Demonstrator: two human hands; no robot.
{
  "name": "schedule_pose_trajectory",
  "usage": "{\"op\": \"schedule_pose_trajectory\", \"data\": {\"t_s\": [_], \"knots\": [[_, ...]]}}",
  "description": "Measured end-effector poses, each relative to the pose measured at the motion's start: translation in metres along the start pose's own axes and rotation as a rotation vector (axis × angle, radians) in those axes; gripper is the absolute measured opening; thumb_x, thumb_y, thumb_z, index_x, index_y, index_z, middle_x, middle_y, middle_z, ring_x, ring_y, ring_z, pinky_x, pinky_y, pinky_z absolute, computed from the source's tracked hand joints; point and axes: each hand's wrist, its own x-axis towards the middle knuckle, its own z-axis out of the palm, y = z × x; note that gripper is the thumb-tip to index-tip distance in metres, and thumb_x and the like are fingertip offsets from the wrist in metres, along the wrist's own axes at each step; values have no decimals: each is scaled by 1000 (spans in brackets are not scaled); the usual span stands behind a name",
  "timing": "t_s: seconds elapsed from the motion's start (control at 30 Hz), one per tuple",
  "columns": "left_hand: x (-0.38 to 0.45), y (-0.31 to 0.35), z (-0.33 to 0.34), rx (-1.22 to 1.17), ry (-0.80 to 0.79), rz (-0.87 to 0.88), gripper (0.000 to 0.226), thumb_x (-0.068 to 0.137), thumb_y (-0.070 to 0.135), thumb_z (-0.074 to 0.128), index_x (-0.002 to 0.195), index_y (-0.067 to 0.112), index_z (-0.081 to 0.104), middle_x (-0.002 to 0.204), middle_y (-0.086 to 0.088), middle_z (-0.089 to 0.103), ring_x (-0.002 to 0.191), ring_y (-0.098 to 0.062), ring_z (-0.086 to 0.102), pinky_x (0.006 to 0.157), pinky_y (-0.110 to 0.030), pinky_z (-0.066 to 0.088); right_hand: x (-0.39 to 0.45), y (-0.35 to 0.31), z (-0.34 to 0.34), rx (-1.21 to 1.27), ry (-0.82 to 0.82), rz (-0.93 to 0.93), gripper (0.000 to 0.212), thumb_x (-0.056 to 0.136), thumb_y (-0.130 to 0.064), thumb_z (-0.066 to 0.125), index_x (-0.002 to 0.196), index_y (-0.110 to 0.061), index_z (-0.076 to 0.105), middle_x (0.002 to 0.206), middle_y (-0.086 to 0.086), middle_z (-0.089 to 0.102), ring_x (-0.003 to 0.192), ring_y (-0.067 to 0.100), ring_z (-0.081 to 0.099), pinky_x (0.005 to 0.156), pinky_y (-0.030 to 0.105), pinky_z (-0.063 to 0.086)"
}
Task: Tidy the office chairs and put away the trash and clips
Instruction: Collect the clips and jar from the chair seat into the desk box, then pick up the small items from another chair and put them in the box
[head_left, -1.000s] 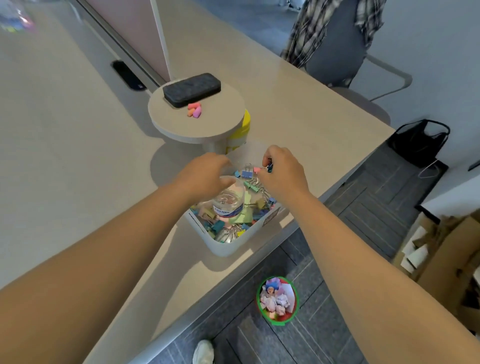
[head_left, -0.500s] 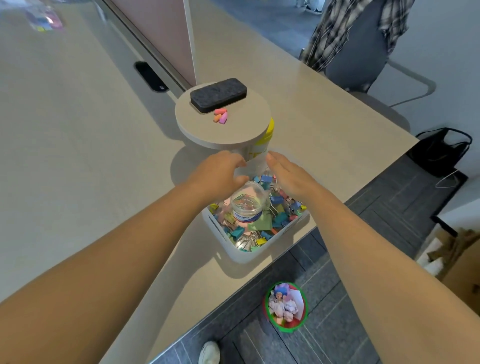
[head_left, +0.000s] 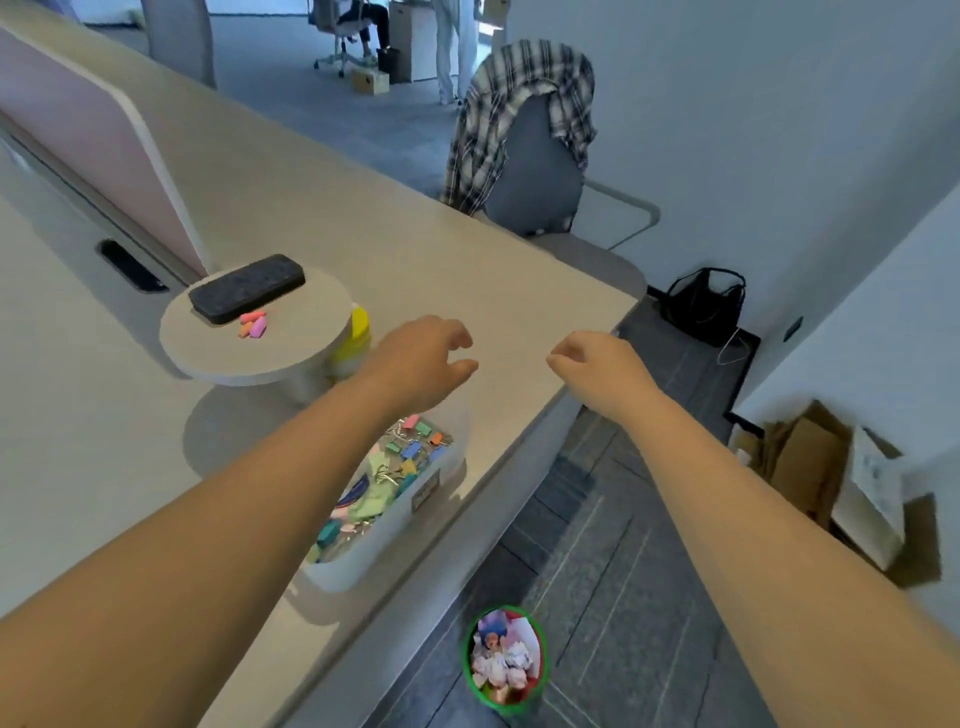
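A white bin (head_left: 431, 499) full of coloured binder clips (head_left: 410, 449) sits at the desk's near edge, partly hidden under my left forearm. My left hand (head_left: 423, 364) hovers above and beyond it, fingers loosely apart, holding nothing. My right hand (head_left: 597, 366) floats over the desk corner, empty with fingers curled loosely. On the floor below stands a green-rimmed trash basket (head_left: 504, 656) holding crumpled paper. A grey office chair (head_left: 535, 161) with a plaid shirt draped on it stands at the desk's far end.
A round stand (head_left: 291, 353) carries a black eraser (head_left: 247, 287) and small pink and orange pieces (head_left: 253, 323), with a yellow-lidded tub (head_left: 358, 332) behind. A black bag (head_left: 704, 304) and cardboard boxes (head_left: 831, 478) lie on the floor at right. A pink divider (head_left: 88, 156) lines the desk.
Both hands lifted out of the clip bin and moved apart, away from it. My view rose and swung toward the chair. The bottle seen in the bin is now hidden by my left arm.
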Motion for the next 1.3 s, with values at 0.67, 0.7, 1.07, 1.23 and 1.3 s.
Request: {"op": "schedule_pose_trajectory", "data": {"t_s": [0.67, 0.7, 1.07, 1.23, 1.3], "knots": [[186, 319, 197, 103, -230, 125, 28, 94, 25, 50, 117, 11, 57, 118, -15, 59, 108, -28, 56, 92, -35, 45, 25, 366, -189, 5, -13, 258, 36, 96, -24, 43, 114, 2, 60, 119, 24, 64, 109, 36, 59, 96, 46, 48], [197, 324, 201, 101, -236, 117, 33, 94, 25, 50, 122, 9, 55, 125, -14, 58, 113, -28, 55, 96, -37, 45, 34, 375, -193, 5, -19, 257, 38, 96, -24, 43, 115, 5, 59, 119, 26, 63, 110, 38, 59, 96, 47, 48], [407, 313, 213, 76, -233, 5, 16, 93, 28, 49, 103, 17, 55, 105, -14, 54, 96, -25, 54, 85, -34, 43, 246, 421, -234, -8, -56, 178, 29, 96, -26, 45, 113, -8, 60, 121, 9, 62, 113, 25, 56, 94, 36, 45], [509, 294, 199, 101, -215, -67, 37, 95, 26, 46, 127, 9, 50, 131, -14, 55, 122, -29, 48, 114, -43, 27, 362, 419, -256, 13, -86, 135, 31, 96, -24, 44, 114, -5, 60, 121, 12, 63, 114, 28, 56, 99, 41, 46], [543, 286, 198, 107, -242, -96, 39, 95, 28, 46, 129, 10, 49, 133, -14, 53, 124, -29, 46, 106, -40, 35, 403, 421, -259, 18, -116, 129, 30, 95, -24, 45, 113, -4, 60, 120, 12, 64, 113, 28, 57, 99, 42, 46]]}}
